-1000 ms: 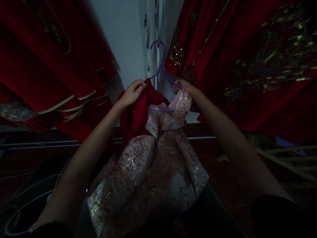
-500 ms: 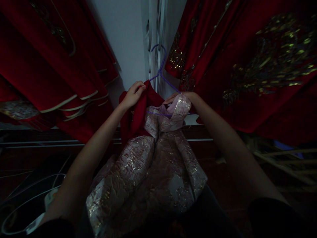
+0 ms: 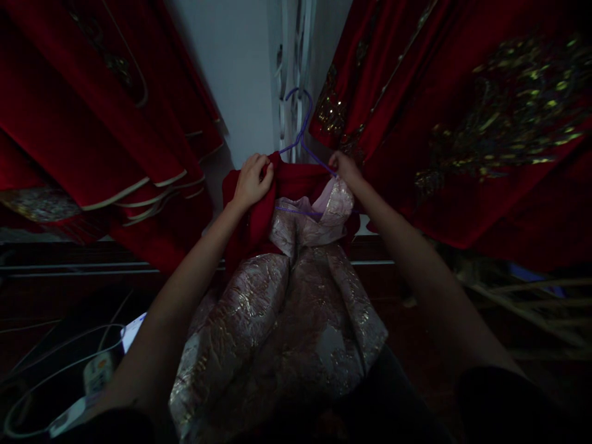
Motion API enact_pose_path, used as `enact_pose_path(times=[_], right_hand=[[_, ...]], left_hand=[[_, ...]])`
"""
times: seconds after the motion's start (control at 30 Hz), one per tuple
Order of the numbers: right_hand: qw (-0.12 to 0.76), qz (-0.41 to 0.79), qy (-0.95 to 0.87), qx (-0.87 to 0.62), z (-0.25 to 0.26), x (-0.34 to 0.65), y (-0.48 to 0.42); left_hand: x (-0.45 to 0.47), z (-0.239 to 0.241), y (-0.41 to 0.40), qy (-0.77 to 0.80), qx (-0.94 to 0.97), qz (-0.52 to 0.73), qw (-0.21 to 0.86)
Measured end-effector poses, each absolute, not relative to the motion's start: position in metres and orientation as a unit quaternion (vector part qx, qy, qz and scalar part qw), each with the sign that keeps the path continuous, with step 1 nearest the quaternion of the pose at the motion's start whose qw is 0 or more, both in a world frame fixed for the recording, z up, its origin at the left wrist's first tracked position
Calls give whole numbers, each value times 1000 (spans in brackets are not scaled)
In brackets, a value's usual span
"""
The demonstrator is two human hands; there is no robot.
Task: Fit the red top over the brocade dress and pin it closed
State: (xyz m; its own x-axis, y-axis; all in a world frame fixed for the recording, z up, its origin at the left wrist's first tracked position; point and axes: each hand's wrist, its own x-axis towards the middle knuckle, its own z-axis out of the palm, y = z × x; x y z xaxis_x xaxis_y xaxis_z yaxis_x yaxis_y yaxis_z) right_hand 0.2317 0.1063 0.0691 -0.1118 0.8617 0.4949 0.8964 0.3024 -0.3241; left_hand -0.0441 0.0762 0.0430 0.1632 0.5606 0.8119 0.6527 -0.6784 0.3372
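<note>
A purple hanger (image 3: 303,126) hangs by its hook in front of a pale upright frame. On it is a pinkish dress (image 3: 324,333) with a shiny gold brocade pattern, its bodice up by the hanger's arms and its skirt spread toward me. A red garment (image 3: 252,231) lies behind and to the left of the bodice. My left hand (image 3: 253,180) is closed on the red cloth at the hanger's left shoulder. Beside the hanger's right arm, my right hand (image 3: 346,169) is closed, fingertips at the red cloth's upper edge; its exact grip is partly hidden.
Red garments (image 3: 152,135) with pale trim hang at left, and red cloth with gold sequins (image 3: 513,117) hangs at right. At lower left are a power strip (image 3: 97,373), white cables and a lit screen (image 3: 133,330). A slatted rack (image 3: 527,302) stands at lower right.
My right hand has come up from behind the bodice to the hanger's right arm. Red cloth now stretches behind the bodice toward it. My left hand has shifted slightly, still on the red cloth.
</note>
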Motion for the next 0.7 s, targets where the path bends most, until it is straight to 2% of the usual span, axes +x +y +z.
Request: enact_pose_path(times=[0.17,0.4,0.6,0.7], right_hand=[[404,-102,-674,-611,74,275,95],[396,-101,-641,-649,78,334,65],[383,-88,-667,-633,93,330,3],[403,-17,-681,-611,88,319,-15]], left_hand=[[-41,35,83,-405,-752,-515,70],[-41,35,80,-408,-755,-508,75],[-34,33,64,-443,-741,-493,105],[-27,32,58,-460,-731,-493,105]])
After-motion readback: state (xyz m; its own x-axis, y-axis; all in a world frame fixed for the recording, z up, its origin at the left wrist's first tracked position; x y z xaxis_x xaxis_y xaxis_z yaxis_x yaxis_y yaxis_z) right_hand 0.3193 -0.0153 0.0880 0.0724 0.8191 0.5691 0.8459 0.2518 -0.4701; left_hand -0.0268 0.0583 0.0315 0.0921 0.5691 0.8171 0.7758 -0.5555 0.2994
